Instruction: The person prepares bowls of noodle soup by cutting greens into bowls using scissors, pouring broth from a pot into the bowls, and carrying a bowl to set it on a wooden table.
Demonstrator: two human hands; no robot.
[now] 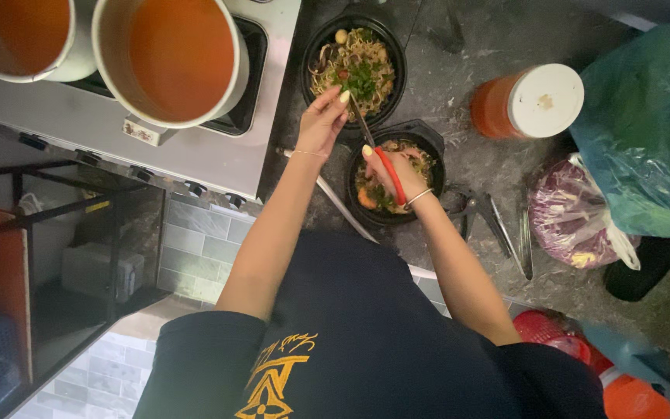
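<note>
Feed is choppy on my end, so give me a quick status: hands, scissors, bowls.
Right hand grips red-handled scissors over near bowl. Left hand at far noodle bowl rim. Tongs lie beside near bowl.

A dark stone tabletop (498,35) carries two black bowls of noodles, the far bowl (356,71) just beside the near bowl (394,174), an orange tub with a white lid (527,102), metal tongs (494,221), a teal bag (649,132) and a steel stove (195,147).
</note>
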